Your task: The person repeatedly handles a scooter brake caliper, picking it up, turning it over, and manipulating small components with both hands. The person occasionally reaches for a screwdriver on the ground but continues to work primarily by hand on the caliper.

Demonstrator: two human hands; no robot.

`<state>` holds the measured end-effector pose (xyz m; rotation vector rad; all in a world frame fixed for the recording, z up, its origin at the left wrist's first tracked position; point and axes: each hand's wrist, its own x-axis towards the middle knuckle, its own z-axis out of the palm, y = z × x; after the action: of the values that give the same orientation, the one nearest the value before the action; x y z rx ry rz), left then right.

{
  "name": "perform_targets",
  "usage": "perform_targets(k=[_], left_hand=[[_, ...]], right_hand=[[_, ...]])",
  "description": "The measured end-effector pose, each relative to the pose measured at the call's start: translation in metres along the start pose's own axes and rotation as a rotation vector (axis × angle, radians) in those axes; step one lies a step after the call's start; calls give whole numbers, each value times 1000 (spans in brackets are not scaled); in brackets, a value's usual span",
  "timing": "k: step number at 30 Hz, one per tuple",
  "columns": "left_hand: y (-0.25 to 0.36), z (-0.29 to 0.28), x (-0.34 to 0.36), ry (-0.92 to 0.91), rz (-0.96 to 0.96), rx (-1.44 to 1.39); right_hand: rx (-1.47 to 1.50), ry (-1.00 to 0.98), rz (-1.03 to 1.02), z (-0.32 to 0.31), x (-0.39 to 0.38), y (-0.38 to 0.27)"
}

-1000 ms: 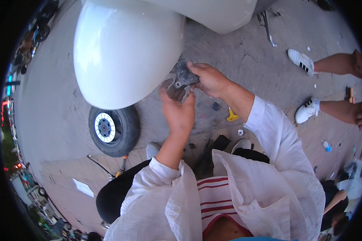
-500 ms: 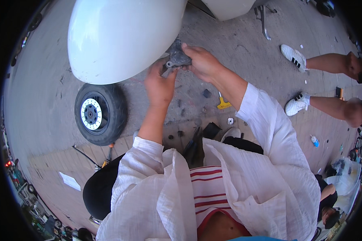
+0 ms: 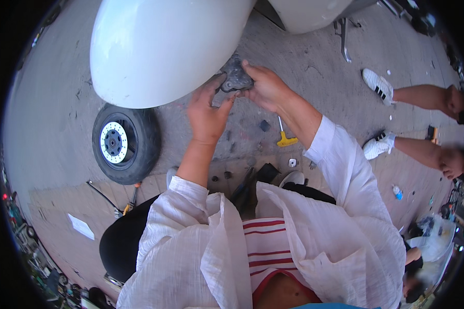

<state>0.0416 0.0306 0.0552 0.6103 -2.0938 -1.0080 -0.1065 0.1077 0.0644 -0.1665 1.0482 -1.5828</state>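
Note:
My right hand (image 3: 268, 88) grips a dark grey metal part (image 3: 237, 77) by its right side, thumb on top. The part is lumpy and roughly three-cornered, like a brake caliper. My left hand (image 3: 209, 110) holds its lower left edge between thumb and fingers, and some fingertips are hidden. Both hands work right beside the lower edge of a white scooter fender (image 3: 160, 51), which partly covers the part's upper left. A wheel (image 3: 127, 144) with a black tyre and a drilled brake disc lies on the ground to the left of my left forearm.
A yellow-handled T-shaped tool (image 3: 286, 139) lies right of my hands. Small dark pieces and a black block (image 3: 267, 172) lie near my feet. At left are an orange-handled screwdriver (image 3: 133, 195) and white paper (image 3: 81, 226). Another person's white shoes (image 3: 378, 86) stand at right.
The view has shifted slightly. The metal part has turned a little in my hands, so its round hole end shows less. My left thumb and fingers have spread somewhat wider around its edge.

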Motion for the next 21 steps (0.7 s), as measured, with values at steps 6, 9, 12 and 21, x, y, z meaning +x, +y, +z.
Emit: perform_targets(k=[6, 9, 12, 21], left_hand=[[8, -7, 6, 19, 1, 13], [8, -10, 6, 18, 3, 8], [4, -14, 9, 14, 35, -33], [-11, -20, 8, -73, 3, 21]], right_hand=[[180, -99, 109, -8, 7, 3], [229, -139, 152, -13, 11, 7], [247, -221, 155, -14, 14, 9], [277, -90, 156, -6, 18, 19]])
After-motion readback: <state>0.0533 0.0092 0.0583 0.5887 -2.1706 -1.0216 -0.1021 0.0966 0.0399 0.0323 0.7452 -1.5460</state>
